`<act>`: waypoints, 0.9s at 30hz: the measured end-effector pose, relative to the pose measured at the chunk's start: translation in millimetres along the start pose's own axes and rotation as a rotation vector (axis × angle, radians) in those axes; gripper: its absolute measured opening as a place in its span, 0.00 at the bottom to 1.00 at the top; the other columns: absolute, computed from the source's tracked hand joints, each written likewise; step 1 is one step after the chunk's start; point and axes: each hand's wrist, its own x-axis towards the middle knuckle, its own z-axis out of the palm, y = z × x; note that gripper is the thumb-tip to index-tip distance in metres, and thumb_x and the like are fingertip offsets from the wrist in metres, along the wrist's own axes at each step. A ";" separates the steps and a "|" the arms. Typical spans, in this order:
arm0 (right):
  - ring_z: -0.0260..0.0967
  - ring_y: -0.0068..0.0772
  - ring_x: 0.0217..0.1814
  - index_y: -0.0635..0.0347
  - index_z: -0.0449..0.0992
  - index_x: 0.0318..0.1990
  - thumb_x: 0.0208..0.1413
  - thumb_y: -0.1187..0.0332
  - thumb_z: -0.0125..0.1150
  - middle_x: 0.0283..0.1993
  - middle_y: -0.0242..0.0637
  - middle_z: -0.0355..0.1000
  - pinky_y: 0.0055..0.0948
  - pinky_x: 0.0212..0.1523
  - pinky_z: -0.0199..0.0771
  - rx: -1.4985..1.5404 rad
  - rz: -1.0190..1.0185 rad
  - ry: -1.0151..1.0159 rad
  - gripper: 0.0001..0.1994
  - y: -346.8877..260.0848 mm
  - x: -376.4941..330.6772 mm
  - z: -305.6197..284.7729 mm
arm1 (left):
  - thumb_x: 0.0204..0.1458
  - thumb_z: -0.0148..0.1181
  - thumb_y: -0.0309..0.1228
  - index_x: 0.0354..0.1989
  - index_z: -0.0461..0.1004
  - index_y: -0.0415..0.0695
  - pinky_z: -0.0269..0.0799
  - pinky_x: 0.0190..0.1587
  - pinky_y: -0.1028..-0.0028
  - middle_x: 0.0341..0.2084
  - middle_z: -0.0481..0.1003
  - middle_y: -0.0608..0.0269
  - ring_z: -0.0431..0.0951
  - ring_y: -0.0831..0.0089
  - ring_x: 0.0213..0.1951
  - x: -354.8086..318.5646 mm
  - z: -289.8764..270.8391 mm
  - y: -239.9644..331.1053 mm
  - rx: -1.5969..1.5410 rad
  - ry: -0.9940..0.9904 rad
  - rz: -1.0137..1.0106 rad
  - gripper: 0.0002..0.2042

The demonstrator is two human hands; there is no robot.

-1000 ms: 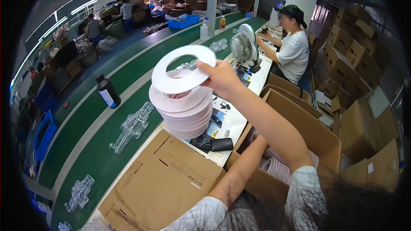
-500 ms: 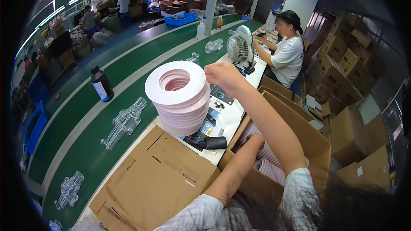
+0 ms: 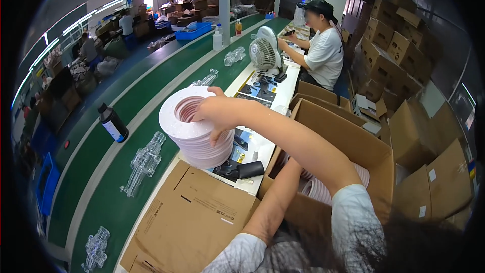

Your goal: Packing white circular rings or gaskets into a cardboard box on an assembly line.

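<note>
A tall stack of pinkish-white flat rings (image 3: 199, 146) stands on the white table strip beside the green belt. My right hand (image 3: 217, 114) grips the upper rings, its fingers reaching into the centre hole and the thumb pressed on the outer side. The left forearm (image 3: 275, 197) reaches down into an open cardboard box (image 3: 336, 131), under my right arm. My left hand is hidden there, so its fingers do not show. More rings (image 3: 317, 191) lie in that box. A black flat-ended object (image 3: 250, 170) rests by the foot of the stack.
Clear plastic assemblies (image 3: 144, 164) lie along the green belt (image 3: 108, 182), with a black bottle (image 3: 112, 122) beyond. A flattened carton (image 3: 187, 217) covers the near table. Farther off are a white fan (image 3: 265, 50) and a seated co-worker (image 3: 323, 45). Cartons (image 3: 399, 45) are piled at right.
My right hand has moved from the far right edge of the top ring onto the stack, fingers now in its hole. My left arm stays in the box. The view has shifted.
</note>
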 end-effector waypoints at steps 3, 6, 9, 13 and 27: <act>0.68 0.36 0.52 0.49 0.75 0.47 0.28 0.50 0.72 0.41 0.33 0.75 0.56 0.64 0.33 0.036 -0.046 0.059 0.32 2.5 -5.3 3.7 | 0.56 0.51 0.35 0.56 0.65 0.42 0.56 0.58 0.71 0.57 0.64 0.60 0.63 0.70 0.56 5.3 3.8 -27.5 -0.297 0.035 -0.006 0.20; 0.70 0.38 0.49 0.47 0.75 0.46 0.27 0.50 0.73 0.37 0.33 0.76 0.57 0.62 0.38 -0.013 -0.048 0.114 0.31 8.6 -11.1 12.2 | 0.55 0.51 0.35 0.55 0.66 0.43 0.59 0.56 0.70 0.54 0.66 0.59 0.65 0.69 0.54 15.3 12.3 -27.5 -0.045 -0.119 -0.240 0.19; 0.53 0.43 0.65 0.50 0.66 0.56 0.30 0.47 0.70 0.62 0.40 0.59 0.58 0.61 0.41 -0.005 -0.057 0.295 0.41 2.7 -21.8 20.0 | 0.54 0.52 0.36 0.54 0.67 0.43 0.61 0.54 0.69 0.52 0.67 0.59 0.67 0.69 0.52 21.8 3.1 -23.4 0.213 -0.284 -0.448 0.19; 0.45 0.50 0.68 0.57 0.56 0.62 0.42 0.47 0.64 0.66 0.52 0.49 0.53 0.64 0.41 0.021 0.173 0.716 0.41 7.8 -90.5 52.2 | 0.53 0.53 0.36 0.52 0.69 0.43 0.64 0.52 0.68 0.49 0.70 0.58 0.69 0.69 0.49 31.6 -5.8 -22.6 0.523 -0.498 -0.669 0.19; 0.72 0.48 0.45 0.61 0.79 0.35 0.41 0.56 0.58 0.37 0.50 0.75 0.43 0.46 0.71 0.417 1.351 -0.266 0.19 63.5 -321.5 342.9 | 0.47 0.56 0.41 0.45 0.76 0.44 0.73 0.43 0.64 0.37 0.77 0.55 0.77 0.63 0.38 51.5 -1.7 -46.4 1.181 -0.796 -0.857 0.19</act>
